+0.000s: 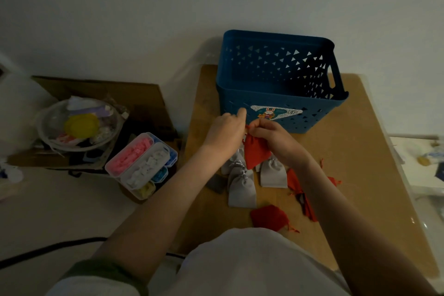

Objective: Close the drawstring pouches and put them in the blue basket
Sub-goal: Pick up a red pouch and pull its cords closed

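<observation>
A red drawstring pouch (255,153) hangs in the air just in front of the blue basket (276,98). My right hand (271,138) pinches its gathered neck from the right. My left hand (228,131) holds the neck or cord from the left, with its fingers curled. Several grey pouches (241,188) and red pouches (268,216) lie on the wooden table (355,151) under my hands. The basket stands at the back of the table and looks empty inside.
Left of the table, on the floor, stand clear boxes of coloured small parts (141,163) and a glass bowl (77,125) of odds and ends on cardboard. A black cable (48,247) runs along the floor. A white surface with clutter (422,158) lies at the right.
</observation>
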`<state>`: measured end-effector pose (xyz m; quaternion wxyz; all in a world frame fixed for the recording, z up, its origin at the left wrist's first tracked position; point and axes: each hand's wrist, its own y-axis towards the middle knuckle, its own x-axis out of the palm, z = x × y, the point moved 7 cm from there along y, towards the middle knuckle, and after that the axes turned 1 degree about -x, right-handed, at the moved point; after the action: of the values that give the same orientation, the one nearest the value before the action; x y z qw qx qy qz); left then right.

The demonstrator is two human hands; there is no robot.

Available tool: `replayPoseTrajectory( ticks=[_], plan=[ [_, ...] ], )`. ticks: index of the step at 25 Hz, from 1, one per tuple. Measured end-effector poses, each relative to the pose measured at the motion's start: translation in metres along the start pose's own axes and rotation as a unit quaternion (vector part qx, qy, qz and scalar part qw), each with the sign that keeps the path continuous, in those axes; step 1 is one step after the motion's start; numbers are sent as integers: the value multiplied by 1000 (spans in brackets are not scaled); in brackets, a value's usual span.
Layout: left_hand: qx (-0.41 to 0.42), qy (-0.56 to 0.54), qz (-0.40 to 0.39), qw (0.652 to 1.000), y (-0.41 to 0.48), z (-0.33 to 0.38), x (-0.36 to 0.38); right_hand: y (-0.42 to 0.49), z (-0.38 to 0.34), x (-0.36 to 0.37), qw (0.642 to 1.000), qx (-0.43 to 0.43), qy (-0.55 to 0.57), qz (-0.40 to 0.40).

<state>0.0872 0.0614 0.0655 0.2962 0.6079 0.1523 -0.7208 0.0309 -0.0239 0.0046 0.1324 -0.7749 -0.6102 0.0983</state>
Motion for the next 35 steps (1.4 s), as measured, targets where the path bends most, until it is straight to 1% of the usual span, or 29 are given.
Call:
replayPoseTrajectory(
  ticks=[3,5,7,9,13,16,18,20,22,24,26,28,31,35],
  plan=[
    [-8,-69,-2,998,-2,0,-2,2,-1,-1,996,-13,83,5],
    [-17,-133,-15,991,-3,1,-3,2,-3,2,996,-21,82,-15],
    [-12,-166,-25,986,-6,2,-1,1,-4,5,997,-33,65,-17],
    [-3,-176,-29,984,-8,0,2,-2,-8,2,997,-51,51,15],
    [-14,-209,-38,977,-7,0,9,-7,-16,-8,993,-84,45,64],
    [-63,-238,-58,967,-1,-7,16,-6,-17,-15,990,-96,48,89],
    [-85,-230,-79,966,-1,-14,22,-6,-17,-17,988,-102,57,102],
    [-94,-203,-100,970,-1,-21,27,-7,-14,-20,980,-102,125,116],
    [-92,-159,-122,975,0,-25,28,-8,-8,-25,959,-92,237,122],
    [-65,-152,-142,976,-4,-23,27,-7,0,-30,947,-79,289,118],
    [-25,-188,-154,970,-11,-16,25,-8,7,-38,956,-59,260,122],
    [1,-213,-146,966,-16,-14,21,-10,4,-41,979,-52,161,112],
    [7,-221,-119,968,-16,-19,13,-11,-11,-36,997,-57,24,45],
    [0,-231,-108,967,-16,-14,-4,-13,-27,-20,991,-58,-113,-41]
  ],
)
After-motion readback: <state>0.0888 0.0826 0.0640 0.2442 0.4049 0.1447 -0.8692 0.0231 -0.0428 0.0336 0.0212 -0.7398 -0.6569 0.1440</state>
